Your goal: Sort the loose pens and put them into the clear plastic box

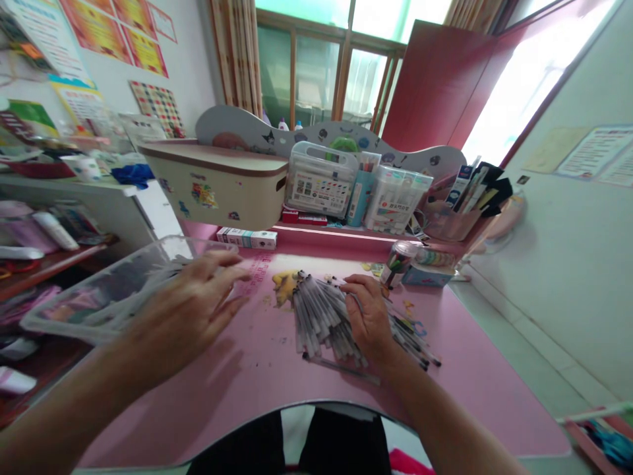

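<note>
A pile of pens (321,316) with clear barrels and dark tips lies fanned out on the pink desk (277,396). My right hand (368,313) rests over the right part of this pile, its fingers loosely bent and apart. More dark-capped pens stick out on its right side. One pen (341,369) lies crosswise in front of the pile. My left hand (198,297) hovers over the desk's left side with fingers spread, slightly blurred and holding nothing. Behind it, a clear plastic bin (64,323) contains more long pale pens, partly hidden by my forearm.
A cream storage box (222,191), marker cases (321,181) and a pen holder (450,221) line the rear shelf. A small box (247,238) lies below it. At the back right stands a clear jar (398,264). Shelves (49,270) flank the desk's left side.
</note>
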The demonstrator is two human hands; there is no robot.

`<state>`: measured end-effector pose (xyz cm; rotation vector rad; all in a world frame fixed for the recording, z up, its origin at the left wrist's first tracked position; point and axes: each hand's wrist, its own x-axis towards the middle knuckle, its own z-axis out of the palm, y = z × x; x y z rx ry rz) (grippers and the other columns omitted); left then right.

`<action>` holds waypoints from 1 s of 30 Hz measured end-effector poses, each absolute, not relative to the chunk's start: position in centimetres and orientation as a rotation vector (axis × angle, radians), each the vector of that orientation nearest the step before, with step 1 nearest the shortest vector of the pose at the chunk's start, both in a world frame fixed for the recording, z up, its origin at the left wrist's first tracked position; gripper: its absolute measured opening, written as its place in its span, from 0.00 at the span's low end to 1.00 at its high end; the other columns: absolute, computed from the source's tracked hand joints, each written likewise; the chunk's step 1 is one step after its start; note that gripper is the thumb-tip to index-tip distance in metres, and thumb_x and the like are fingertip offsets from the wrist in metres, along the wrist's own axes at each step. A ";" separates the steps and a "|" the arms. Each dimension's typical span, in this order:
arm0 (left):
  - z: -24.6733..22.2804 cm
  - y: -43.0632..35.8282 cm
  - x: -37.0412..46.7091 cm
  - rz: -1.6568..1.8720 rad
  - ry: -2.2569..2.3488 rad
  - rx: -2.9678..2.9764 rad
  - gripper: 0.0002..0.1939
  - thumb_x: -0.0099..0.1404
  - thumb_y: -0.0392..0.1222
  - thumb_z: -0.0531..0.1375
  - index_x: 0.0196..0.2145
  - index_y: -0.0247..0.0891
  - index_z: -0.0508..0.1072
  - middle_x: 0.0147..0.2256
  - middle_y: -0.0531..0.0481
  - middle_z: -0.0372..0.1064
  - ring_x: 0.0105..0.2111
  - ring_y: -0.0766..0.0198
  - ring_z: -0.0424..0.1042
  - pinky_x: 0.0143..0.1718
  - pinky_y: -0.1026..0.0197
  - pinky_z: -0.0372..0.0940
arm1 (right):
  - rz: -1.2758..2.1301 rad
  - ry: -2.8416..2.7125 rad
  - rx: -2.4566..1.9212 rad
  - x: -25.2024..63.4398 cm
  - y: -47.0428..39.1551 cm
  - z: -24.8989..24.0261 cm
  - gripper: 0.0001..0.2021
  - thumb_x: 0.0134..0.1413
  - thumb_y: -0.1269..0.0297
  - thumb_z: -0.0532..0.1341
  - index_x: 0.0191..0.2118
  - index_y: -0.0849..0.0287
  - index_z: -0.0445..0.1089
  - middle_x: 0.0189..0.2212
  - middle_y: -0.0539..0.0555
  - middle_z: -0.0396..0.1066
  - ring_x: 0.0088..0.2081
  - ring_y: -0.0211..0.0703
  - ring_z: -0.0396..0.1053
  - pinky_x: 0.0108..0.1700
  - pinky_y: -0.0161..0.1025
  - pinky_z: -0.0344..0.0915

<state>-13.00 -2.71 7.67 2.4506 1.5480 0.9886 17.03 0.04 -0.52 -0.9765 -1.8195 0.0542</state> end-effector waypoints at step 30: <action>-1.2 -3.0 -1.7 0.359 1.020 2.740 0.07 0.63 0.34 0.56 0.34 0.37 0.75 0.39 0.40 0.72 0.39 0.53 0.69 0.36 0.55 0.65 | 0.079 -1.837 -0.995 16.8 0.1 -0.7 0.09 0.65 0.71 0.54 0.43 0.58 0.72 0.46 0.58 0.68 0.50 0.49 0.65 0.54 0.49 0.63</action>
